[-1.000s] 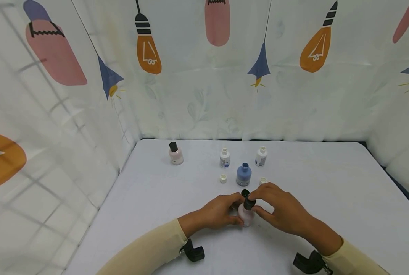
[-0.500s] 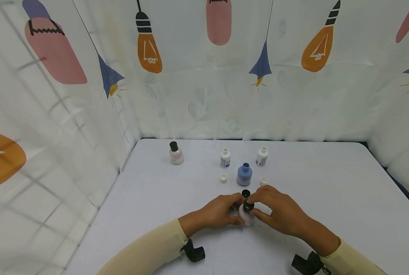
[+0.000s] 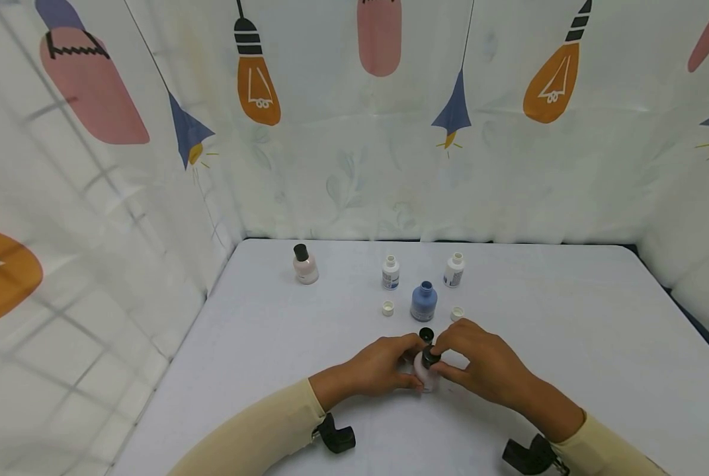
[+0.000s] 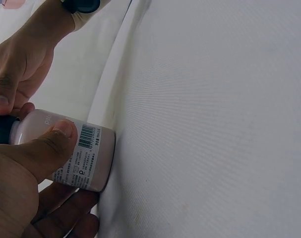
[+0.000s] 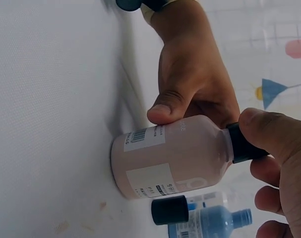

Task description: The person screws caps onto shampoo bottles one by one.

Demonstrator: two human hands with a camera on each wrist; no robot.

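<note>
A pale pink bottle [image 5: 190,153] with a black cap [image 5: 242,144] and printed labels stands upright on the white table. My left hand [image 3: 378,365] grips its body, thumb on the near side and fingers round the back. Thumb and fingertips of my right hand [image 3: 488,360] pinch the black cap, which sits on the bottle's neck. Just behind the bottle, a loose black cap [image 3: 426,335] stands on the table. Beyond that is a blue bottle [image 3: 423,303] with an uncapped neck.
Two small white uncapped bottles, one at left [image 3: 390,273] and one at right [image 3: 454,270], stand farther back. Two white caps lie in front of them, a left cap [image 3: 387,309] and a right cap [image 3: 458,313]. Another pink bottle [image 3: 305,266] with a black cap stands back left.
My right fingers have shifted slightly round the black cap, and that cap stands a little more upright and lower over the bottle. My left hand keeps its hold.
</note>
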